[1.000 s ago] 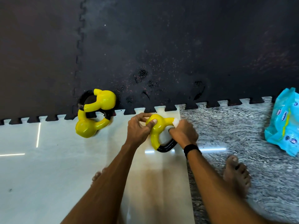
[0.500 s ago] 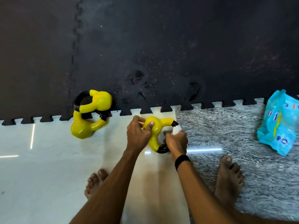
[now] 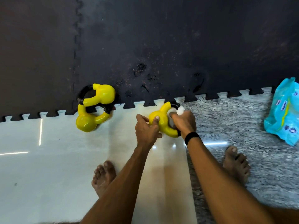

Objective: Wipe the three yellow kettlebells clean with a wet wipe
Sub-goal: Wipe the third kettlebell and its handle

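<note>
Here we are at the edge of the black foam mat [image 3: 161, 46], and the third kettlebell [image 3: 159, 121] lies on its side on the pale floor tile [image 3: 48, 159] just off the mat's toothed border. The left hand [image 3: 146, 129] has a clenched grip on the yellow ball, thumb pressed flat on top, pinning it down. The right hand [image 3: 184, 122] is grasping a white wet wipe [image 3: 179, 109] and working it round the black handle, close to where the handle meets the yellow neck.

How will it handle? It looks a dense, rigid lump with a glossy coat, so I'd judge it heavy for its size and slick once damp. The round body wants to roll, which is why that steadying hand matters. The best hold for lifting or turning is the handle loop; for bracing, the palm over the ball as now. The wipe is soft and limp, and should fold into the neck crease easily.

The other two kettlebells [image 3: 92, 117] sit along the mat's border off to the left, one [image 3: 103, 95] stacked partly across the other, handles interlocked, well apart from the hands. The blue wipe pack [image 3: 284, 110] lies far right of the mat's border, on the speckled grey floor [image 3: 242, 123].
</note>
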A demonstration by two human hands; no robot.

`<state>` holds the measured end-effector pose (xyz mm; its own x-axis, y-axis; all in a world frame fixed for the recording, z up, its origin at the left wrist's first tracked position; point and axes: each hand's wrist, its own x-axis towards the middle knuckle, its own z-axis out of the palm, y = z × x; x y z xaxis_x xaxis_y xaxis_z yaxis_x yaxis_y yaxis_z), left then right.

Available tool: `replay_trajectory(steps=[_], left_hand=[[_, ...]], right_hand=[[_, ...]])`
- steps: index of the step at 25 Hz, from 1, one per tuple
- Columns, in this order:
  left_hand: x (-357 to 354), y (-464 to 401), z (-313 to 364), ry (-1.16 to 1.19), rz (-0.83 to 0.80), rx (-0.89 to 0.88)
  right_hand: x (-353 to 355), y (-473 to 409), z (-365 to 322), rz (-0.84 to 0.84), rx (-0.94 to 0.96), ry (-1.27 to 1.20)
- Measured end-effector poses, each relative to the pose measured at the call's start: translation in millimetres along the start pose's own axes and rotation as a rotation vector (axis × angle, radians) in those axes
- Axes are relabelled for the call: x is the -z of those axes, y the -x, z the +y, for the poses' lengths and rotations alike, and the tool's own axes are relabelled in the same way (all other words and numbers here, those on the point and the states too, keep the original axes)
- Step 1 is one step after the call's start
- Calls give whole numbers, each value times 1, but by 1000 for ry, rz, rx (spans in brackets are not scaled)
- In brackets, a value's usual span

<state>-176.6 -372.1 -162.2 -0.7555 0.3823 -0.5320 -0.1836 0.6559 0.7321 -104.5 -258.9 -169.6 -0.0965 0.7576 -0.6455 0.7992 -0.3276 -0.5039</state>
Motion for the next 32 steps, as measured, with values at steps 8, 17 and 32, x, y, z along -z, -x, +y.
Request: replay_trajectory(steps=[8,17,32], left_hand=[[-3,-5,5,-223,-58,-130],[-1,5,4,-177,-241,-183],[-1,-5,8,-264,-201,-179]], right_hand=[[13,-4,28,-198,134,-259],[29,-39,-6,-217,564,478],[20,5,22,-33,340,430]])
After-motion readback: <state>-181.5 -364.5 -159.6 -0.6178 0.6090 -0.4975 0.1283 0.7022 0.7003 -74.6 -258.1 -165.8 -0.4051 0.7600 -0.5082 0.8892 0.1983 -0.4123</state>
